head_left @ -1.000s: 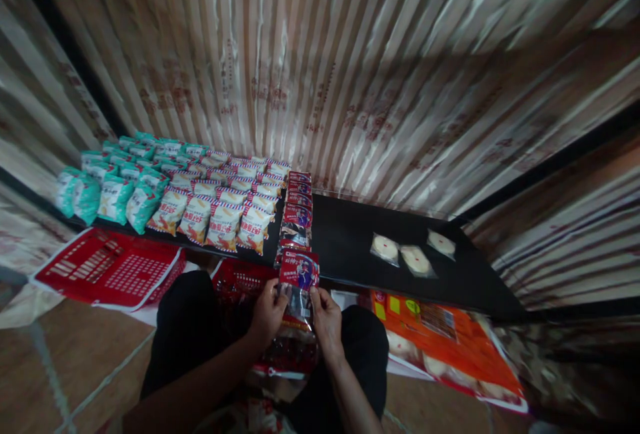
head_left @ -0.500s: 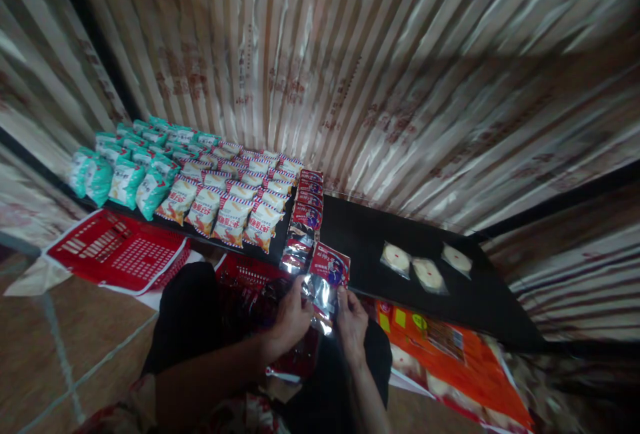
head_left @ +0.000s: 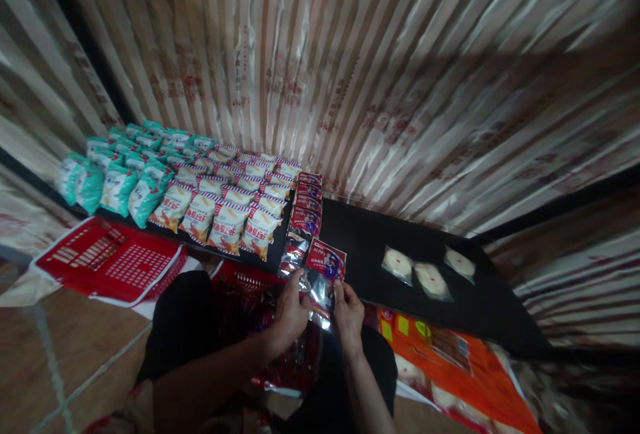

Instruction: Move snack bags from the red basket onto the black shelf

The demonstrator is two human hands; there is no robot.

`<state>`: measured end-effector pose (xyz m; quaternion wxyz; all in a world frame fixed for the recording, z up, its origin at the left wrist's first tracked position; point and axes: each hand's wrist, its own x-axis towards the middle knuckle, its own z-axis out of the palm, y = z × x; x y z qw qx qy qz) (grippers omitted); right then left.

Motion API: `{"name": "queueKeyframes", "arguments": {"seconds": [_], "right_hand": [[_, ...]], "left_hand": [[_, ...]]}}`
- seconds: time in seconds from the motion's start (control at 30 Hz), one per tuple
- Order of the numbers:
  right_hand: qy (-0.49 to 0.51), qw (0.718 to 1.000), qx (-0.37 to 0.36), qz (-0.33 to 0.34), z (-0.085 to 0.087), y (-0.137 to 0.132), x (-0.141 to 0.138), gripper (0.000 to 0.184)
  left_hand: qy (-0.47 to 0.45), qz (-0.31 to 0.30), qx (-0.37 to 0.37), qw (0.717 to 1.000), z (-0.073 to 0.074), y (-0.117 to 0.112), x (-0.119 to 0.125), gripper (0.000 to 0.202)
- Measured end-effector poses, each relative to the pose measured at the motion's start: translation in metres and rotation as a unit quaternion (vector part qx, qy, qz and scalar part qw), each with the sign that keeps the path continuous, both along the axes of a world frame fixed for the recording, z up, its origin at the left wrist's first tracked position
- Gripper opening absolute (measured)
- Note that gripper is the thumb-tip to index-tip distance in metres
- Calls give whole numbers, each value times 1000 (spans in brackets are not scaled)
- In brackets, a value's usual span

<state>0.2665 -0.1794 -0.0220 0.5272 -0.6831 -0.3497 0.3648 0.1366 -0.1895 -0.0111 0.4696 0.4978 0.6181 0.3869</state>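
Between my two hands is a shiny red-and-silver snack packet (head_left: pixel 324 259), tilted at the front edge of the black shelf (head_left: pixel 360 234). My left hand (head_left: pixel 291 307) pinches its left side, and my right hand (head_left: pixel 349 311) grips its right side. Just behind it, a row of matching red packets (head_left: pixel 306 204) runs back toward the curtain, overlapping one another. Left of that row stand several cream-coloured snack bags (head_left: pixel 227 224) with striped tops. Farther left are several teal snack bags (head_left: pixel 117 187).
Three round pale flatbreads in clear wrappers, one nearest the middle (head_left: pixel 399 264), lie on the shelf's right part. Below are a red basket (head_left: pixel 110 257), a second red basket (head_left: pixel 240 277) between my knees, and a large orange bag (head_left: pixel 460 361). A striped curtain (head_left: pixel 320 74) hangs behind.
The held packet has moved slightly left and up, closer to the red row, with both hands still on it. The whole view has shifted a little.
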Motion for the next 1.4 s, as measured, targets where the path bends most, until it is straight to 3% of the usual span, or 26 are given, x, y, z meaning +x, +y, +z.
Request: {"name": "queueKeyframes", "arguments": {"seconds": [0.2, 0.53, 1.1, 1.27, 1.4], "right_hand": [[-28, 999, -3, 15, 3, 14, -8, 44], [13, 998, 13, 52, 3, 28, -24, 41], [-18, 999, -24, 10, -16, 13, 5, 48], [-27, 999, -14, 10, -11, 19, 4, 46], [-10, 1000, 9, 17, -1, 33, -3, 44]], "left_hand": [[0, 16, 42, 999, -8, 8, -7, 52], [45, 34, 90, 994, -16, 12, -20, 50], [33, -19, 52, 998, -3, -4, -8, 42], [3, 12, 34, 999, -5, 9, -9, 50], [-4, 57, 34, 998, -3, 28, -13, 45]]}}
